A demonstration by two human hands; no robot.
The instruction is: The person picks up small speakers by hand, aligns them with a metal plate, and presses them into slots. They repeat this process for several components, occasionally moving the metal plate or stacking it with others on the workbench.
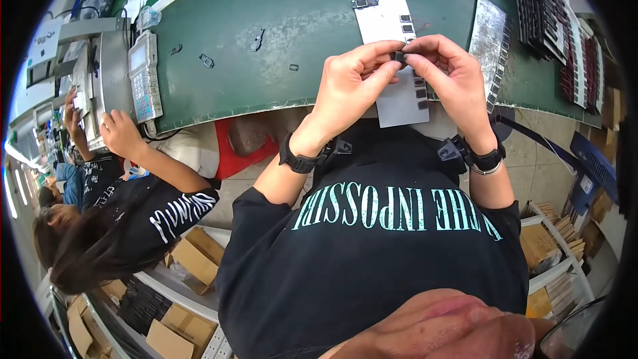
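My left hand (pixel 352 86) and my right hand (pixel 455 76) meet above the near part of the green table. Both are closed, thumbs and forefingers pinching a small black rectangular part (pixel 398 56) between them. The fingers hide much of it, so its exact kind cannot be made out. Beneath my hands lies a pale flat board (pixel 392 110), reaching past the table's near edge. Several small black square pieces (pixel 420 93) line its right side, and a dark oblong piece (pixel 365 4) sits at its far left corner.
A scuffed metal plate (pixel 485 30) edged with black pieces lies to the right, before stacked loaded strips (pixel 541 16). Loose black parts (pixel 258 40) are scattered left on the green table (pixel 219 90). Another person's hand (pixel 123 134) is near a keypad device (pixel 141 76).
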